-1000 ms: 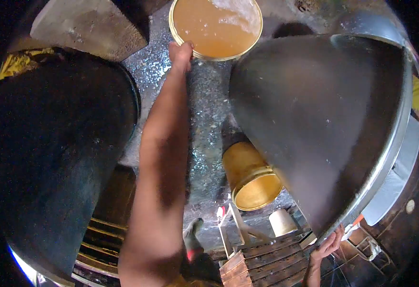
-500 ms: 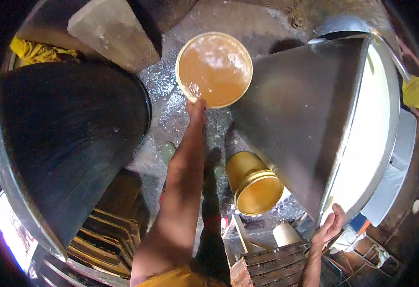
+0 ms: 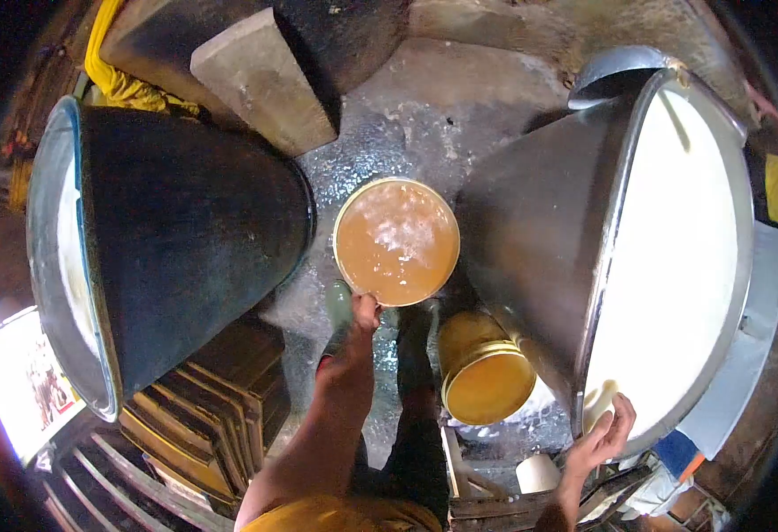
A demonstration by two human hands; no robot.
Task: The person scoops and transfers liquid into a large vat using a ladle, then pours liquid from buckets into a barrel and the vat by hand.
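Note:
My left hand (image 3: pixel 366 312) grips the near rim of a round bucket (image 3: pixel 342 275), which is full of cloudy brown liquid (image 3: pixel 398 244) with light glinting on top. Whether the bucket hangs or touches the floor, I cannot tell. At the near edge of the large dark vat (image 3: pixel 540 222) on the right, my right hand (image 3: pixel 604 434) is open, fingers apart and slightly curved. White liquid (image 3: pixel 673 266) fills that vat. Beside my right fingers is a pale yellowish shape (image 3: pixel 599 403) I cannot identify.
A second dark vat (image 3: pixel 185 239) stands at left. An empty-looking yellow bucket (image 3: pixel 487 381) lies tilted near the right vat's base. A stone slab (image 3: pixel 265 80) leans at the back, on wet floor (image 3: pixel 407 124). Stacked wooden frames (image 3: pixel 194 426) sit lower left.
In the view, the bucket in my left hand has come lower, nearer my feet. The camera view has shifted, showing more of both vats' openings. My right hand stays by the right vat's rim.

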